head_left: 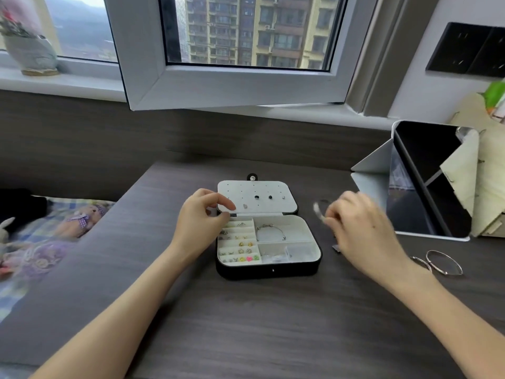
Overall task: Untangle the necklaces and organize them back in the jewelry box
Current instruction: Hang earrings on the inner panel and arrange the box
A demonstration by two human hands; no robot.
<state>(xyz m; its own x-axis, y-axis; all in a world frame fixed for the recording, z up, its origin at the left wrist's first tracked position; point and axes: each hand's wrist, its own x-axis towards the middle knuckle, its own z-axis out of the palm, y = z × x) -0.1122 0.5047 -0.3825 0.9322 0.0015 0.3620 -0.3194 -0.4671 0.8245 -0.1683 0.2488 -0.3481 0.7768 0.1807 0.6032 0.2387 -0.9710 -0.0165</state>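
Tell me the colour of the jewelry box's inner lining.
The jewelry box lining is white, its outer shell black; seen best in the head view.

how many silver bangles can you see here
3: one bangle in the upper right compartment of the jewelry box; a smaller bangle and a larger bangle side by side on the desk, right of the right hand. That hand may hide more.
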